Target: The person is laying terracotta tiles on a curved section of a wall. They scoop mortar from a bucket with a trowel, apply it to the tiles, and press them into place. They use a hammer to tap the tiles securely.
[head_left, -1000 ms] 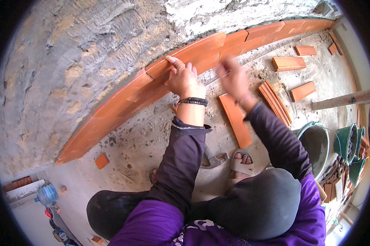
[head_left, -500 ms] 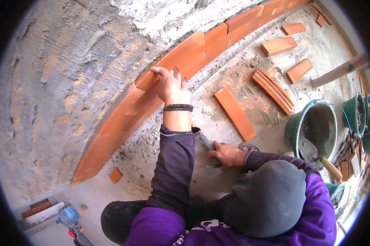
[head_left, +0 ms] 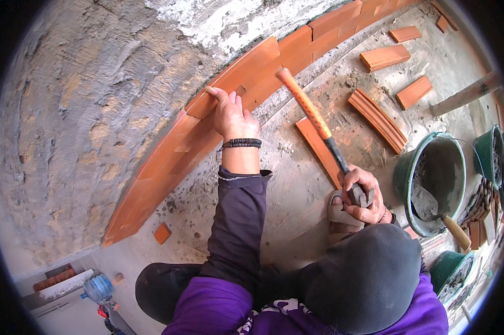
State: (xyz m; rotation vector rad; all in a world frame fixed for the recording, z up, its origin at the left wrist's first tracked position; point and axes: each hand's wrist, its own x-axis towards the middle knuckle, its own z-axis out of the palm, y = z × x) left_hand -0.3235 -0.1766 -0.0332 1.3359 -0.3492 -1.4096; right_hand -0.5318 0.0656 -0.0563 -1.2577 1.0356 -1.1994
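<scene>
My left hand (head_left: 236, 116) rests against a terracotta tile (head_left: 257, 58) in the upper course on the wall. Its thumb hooks over the tile's top edge, while the other fingers touch the face, steadying it. Off to the right, my right hand (head_left: 368, 192) is closed round the head end of a hammer (head_left: 308, 106). The hammer's orange grip points up and left, towards the tiled wall. Several tiles form a curved band along the wall's foot. Under the hammer, a long flat tile (head_left: 318, 148) lies on the floor.
A ridged terracotta moulding (head_left: 378, 120) and loose tiles (head_left: 385, 57) lie to the right. Beyond stand a green bucket (head_left: 464, 173) with a trowel (head_left: 428, 204), further buckets (head_left: 490, 153) and a slanting pole (head_left: 467, 95). Rough mortar (head_left: 84, 111) covers the wall above the tiles.
My right hand has lifted the hammer from near the floor and moved right. The hammer's orange handle now points up towards the wall. My left hand stays on the tile.
</scene>
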